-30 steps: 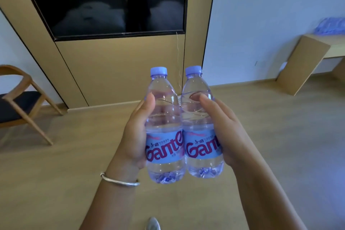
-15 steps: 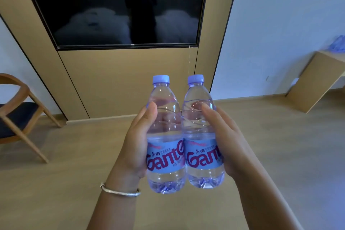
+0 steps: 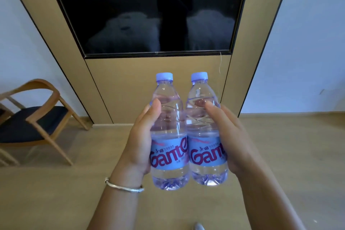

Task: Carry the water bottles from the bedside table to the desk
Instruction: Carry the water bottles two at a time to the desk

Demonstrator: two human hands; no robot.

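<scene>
Both hands are up in front of the chest, each wrapped round one bottle. Left hand point(image 3: 141, 140) grips the left bottle point(image 3: 168, 132) with the thumb lying up its near side and the fingers curled behind; a silver bangle point(image 3: 124, 187) sits on that wrist. Right hand point(image 3: 231, 136) grips the right bottle point(image 3: 203, 129) the same way, thumb pressed on the clear upper part. The two bottles stand upright, side by side and touching along their bodies, held in the air above the wooden floor point(image 3: 56, 192). Each is clear ribbed plastic, filled with water, closed with a pale blue screw cap, and carries a light blue label with large dark red lettering across the lower half; the bases are moulded into lobes. Behind them a dark television screen point(image 3: 149, 11) is set in a tan wall panel point(image 3: 155, 84), and a wooden chair point(image 3: 35, 119) with a dark seat stands at the left.
</scene>
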